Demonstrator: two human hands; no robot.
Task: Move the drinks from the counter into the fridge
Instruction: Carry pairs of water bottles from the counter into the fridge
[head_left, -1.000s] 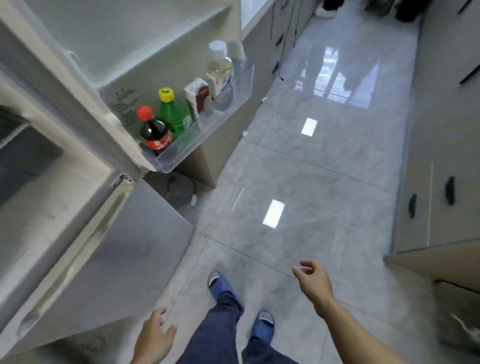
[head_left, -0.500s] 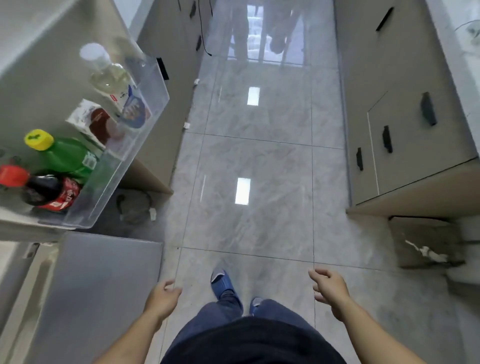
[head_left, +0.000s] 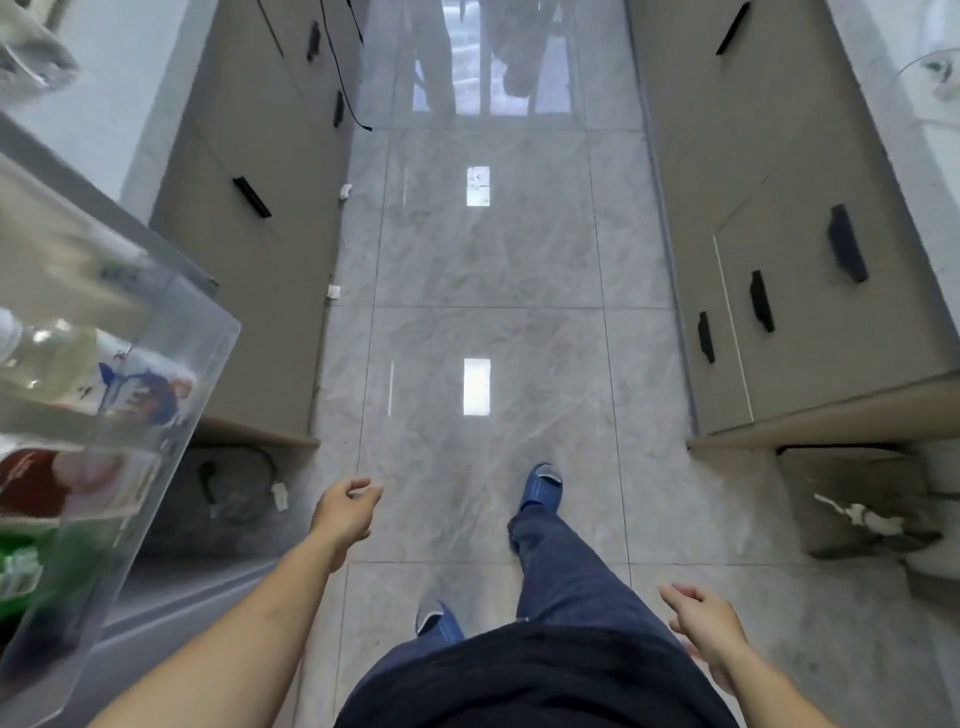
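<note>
Open fridge door at left, tiled aisle ahead, both hands bare.

The clear door shelf at far left holds the drinks: a pale bottle and a green bottle, blurred. The left hand hangs loosely curled, holding nothing. 2 blue slippers stand on the floor. The right hand is relaxed, free. Cabinets flank the right.

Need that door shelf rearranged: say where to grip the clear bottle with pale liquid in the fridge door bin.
Grip the clear bottle by its upper body above the bin wall, coming from above on the open side: the transparent wall covers its lower part. Both hands hold nothing; the left hand is nearer.
</note>
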